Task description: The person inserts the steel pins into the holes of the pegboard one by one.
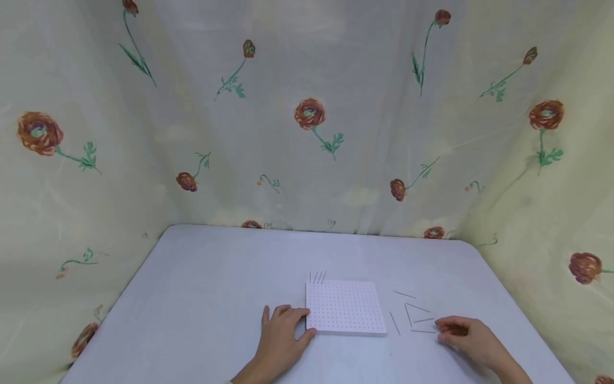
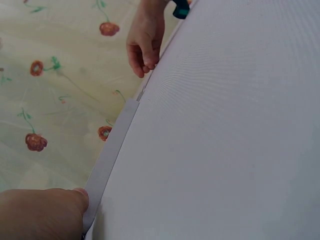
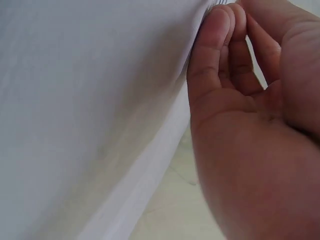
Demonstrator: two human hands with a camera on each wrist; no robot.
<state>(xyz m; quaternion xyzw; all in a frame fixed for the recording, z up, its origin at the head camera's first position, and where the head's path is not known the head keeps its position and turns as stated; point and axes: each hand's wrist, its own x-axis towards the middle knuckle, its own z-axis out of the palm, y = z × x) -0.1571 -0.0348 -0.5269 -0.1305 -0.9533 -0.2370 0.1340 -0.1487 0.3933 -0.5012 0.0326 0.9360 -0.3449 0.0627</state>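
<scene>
Your left hand point(image 1: 280, 336) lies flat, fingers straight against the white pegboard's point(image 1: 344, 308) left edge at the table's point(image 1: 201, 298) near middle. Four pins point(image 1: 317, 277) stand at its far edge. Loose pins point(image 1: 408, 314) lie right of it, where your right hand point(image 1: 467, 336) curls its fingertips point(image 3: 220, 30) together; only the wrist view shows that. No writing is legible.

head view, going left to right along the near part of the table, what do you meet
left hand → white pegboard → loose thin pins → right hand
</scene>
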